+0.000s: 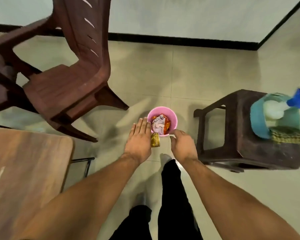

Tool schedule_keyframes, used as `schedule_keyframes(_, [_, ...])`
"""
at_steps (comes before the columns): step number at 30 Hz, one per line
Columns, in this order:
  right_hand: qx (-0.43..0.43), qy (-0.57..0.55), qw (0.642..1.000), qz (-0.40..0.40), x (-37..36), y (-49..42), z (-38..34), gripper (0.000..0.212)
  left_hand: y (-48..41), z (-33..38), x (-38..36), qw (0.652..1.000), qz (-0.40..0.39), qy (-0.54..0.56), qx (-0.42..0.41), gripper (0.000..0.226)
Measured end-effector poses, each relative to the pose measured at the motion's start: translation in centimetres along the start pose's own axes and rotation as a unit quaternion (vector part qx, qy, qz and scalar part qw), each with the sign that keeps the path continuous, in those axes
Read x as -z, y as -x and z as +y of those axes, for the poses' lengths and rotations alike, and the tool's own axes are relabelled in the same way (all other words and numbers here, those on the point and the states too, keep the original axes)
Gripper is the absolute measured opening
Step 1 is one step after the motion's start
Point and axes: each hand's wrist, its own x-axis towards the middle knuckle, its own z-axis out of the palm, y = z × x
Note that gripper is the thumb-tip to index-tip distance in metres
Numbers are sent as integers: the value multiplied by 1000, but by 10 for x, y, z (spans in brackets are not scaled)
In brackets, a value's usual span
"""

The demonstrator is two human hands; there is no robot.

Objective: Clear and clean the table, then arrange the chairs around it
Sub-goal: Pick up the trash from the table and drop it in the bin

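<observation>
A small pink bin (173, 116) stands on the floor ahead of my feet, with crumpled red and white wrappers (160, 124) inside. My left hand (139, 137) hovers flat at its near left rim, fingers straight. A gold packet (155, 140) shows at that hand's right edge, just outside the bin; whether the thumb touches it is hidden. My right hand (183, 145) is at the bin's near right rim, fingers loosely curled, with nothing visible in it. The wooden table (24, 161) fills the lower left. A brown plastic chair (68, 84) stands beyond it.
At the right, a dark brown stool (241, 135) carries a spray bottle (275, 110) with a blue nozzle, a blue cloth (257, 118) and a green scrub pad (287, 135). Tiled floor lies open behind the bin up to the wall's black skirting. My legs are below.
</observation>
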Motion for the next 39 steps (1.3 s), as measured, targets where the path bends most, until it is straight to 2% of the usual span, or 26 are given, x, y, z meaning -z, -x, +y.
schedule_keyframes(5, [61,-107,986,113,-34,-118,40,23,-103,-10,-56,997,-7,48,68,85])
schedule_keyframes(7, [79,-118,982,126,-64,-166,61,25,-141,-19,-90,993,-21,63,97,83])
schedule_keyframes(9, [73,-118,986,94,-95,-202,80,30,-169,-25,-117,989,-30,75,124,78])
schedule_keyframes(11, [65,-124,990,29,-122,-223,97,35,-187,-30,-134,986,-39,80,138,77])
schedule_keyframes(14, [50,-140,986,-72,-161,-252,126,60,-215,-33,-160,983,-56,79,153,77])
schedule_keyframes(15, [38,-144,986,-76,-167,-255,131,68,-220,-33,-164,983,-59,81,157,77])
schedule_keyframes(17, [-4,-192,979,-66,-166,-255,133,67,-228,-30,-169,980,-56,93,165,77])
schedule_keyframes(19, [-63,-297,949,-88,-159,-247,131,54,-234,-24,-170,978,-59,105,168,78])
schedule_keyframes(21, [-151,-399,889,-166,-152,-238,123,42,-238,-16,-171,978,-73,111,159,77])
schedule_keyframes(22, [-175,-419,868,-203,-150,-236,120,40,-240,-12,-170,978,-80,114,153,75])
schedule_keyframes(23, [-175,-410,867,-224,-148,-234,117,39,-242,-9,-169,980,-85,112,143,73])
schedule_keyframes(27, [-162,-377,883,-226,-147,-240,114,33,-255,-5,-170,986,-78,94,117,72])
schedule_keyframes(28, [-166,-374,889,-206,-147,-243,115,32,-258,-6,-169,986,-79,93,118,76])
schedule_keyframes(30, [-152,-323,925,-128,-150,-252,120,37,-261,-10,-167,986,-85,82,115,88])
schedule_keyframes(32, [-106,-223,968,-46,-156,-259,125,44,-260,-17,-167,987,-96,68,110,95])
schedule_keyframes(34, [-53,-130,990,-16,-163,-264,129,48,-255,-23,-169,987,-98,60,111,93])
schedule_keyframes(37, [13,-39,998,-39,-171,-272,132,56,-247,-30,-171,986,-95,62,124,87])
schedule_keyframes(39, [33,-22,995,-89,-175,-277,135,67,-240,-34,-173,986,-95,58,128,86])
